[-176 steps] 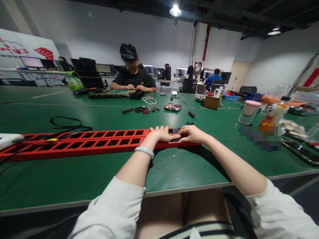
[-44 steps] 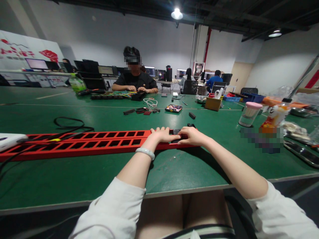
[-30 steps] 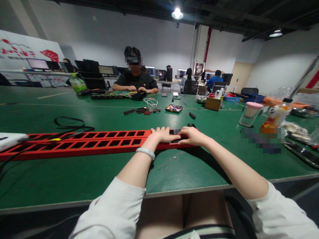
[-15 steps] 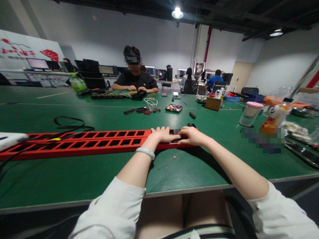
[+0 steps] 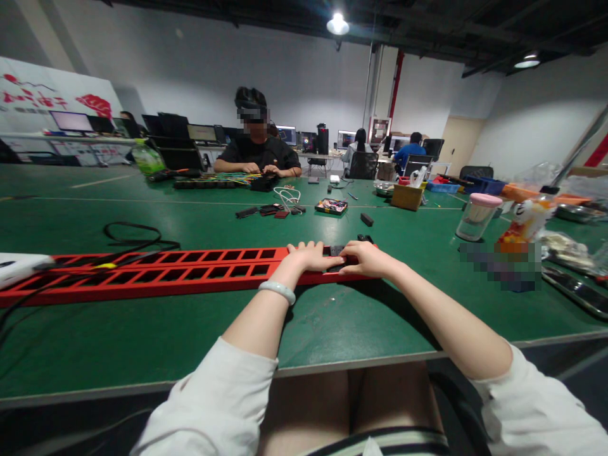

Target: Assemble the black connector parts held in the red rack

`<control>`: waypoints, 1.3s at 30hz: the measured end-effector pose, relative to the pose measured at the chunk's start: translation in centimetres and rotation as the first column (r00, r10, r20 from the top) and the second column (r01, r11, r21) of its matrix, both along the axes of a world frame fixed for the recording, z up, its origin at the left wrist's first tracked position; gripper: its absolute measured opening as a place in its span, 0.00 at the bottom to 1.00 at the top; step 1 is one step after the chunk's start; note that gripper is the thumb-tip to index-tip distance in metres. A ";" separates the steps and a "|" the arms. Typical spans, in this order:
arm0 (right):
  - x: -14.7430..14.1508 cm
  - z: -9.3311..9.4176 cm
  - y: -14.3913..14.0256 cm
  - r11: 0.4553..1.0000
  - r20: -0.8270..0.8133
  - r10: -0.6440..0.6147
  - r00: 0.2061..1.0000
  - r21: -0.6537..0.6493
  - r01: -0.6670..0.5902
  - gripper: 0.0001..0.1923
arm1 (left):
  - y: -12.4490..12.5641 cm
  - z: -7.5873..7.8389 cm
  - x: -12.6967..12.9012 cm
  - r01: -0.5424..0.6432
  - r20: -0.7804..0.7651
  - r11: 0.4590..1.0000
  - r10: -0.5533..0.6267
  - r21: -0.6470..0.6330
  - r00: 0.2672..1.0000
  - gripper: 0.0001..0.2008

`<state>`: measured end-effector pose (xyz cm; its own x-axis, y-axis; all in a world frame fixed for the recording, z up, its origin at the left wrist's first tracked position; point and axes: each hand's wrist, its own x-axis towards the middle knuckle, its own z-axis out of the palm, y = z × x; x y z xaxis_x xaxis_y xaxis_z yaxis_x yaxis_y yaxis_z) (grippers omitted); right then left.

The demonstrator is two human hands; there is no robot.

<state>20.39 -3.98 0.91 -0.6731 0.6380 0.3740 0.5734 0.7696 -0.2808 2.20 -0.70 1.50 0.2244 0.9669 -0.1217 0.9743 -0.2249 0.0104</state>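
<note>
A long red frame (image 5: pixel 161 282) with two rows of square openings lies along the table in front of me. My left hand (image 5: pixel 310 258) rests across its right part, fingers stretched over the far edge and thumb pointing right. At the right end, my right hand (image 5: pixel 365 260) has its fingers curled down around a small black block (image 5: pixel 335 251) set in the frame. My left thumb reaches toward that block too. Both hands partly cover it, so its shape is unclear. Small black pieces (image 5: pixel 365 239) lie just behind my right hand.
A white device (image 5: pixel 23 268) and black cable (image 5: pixel 135 239) lie on the frame's left part. Farther back are a black block (image 5: pixel 367 220), a small tray (image 5: pixel 331 206) and white wires (image 5: pixel 287 197). A jar (image 5: pixel 478 218) stands right. Across the table, a person (image 5: pixel 259 155) handles coloured wires.
</note>
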 end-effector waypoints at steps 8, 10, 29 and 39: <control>0.0 0.0 0.0 1.000 -0.007 -0.003 1.000 -0.008 0.003 0.17 | 0.0 0.1 0.0 0.002 0.001 1.000 -0.002 0.002 1.000 0.49; 0.1 0.2 -0.1 1.000 0.003 0.001 1.000 -0.014 -0.001 0.16 | 0.1 0.0 0.0 0.002 0.001 1.000 -0.002 0.005 1.000 0.49; 0.7 -0.1 1.1 0.985 -0.053 -0.018 0.998 -0.175 0.008 0.19 | 0.0 0.2 0.0 -0.001 0.005 1.000 0.001 -0.008 1.000 0.51; 0.7 -0.1 0.7 0.991 -0.010 0.026 1.000 -0.129 -0.027 0.16 | 0.0 0.5 0.3 -0.039 -0.011 0.998 0.039 -0.043 0.999 0.49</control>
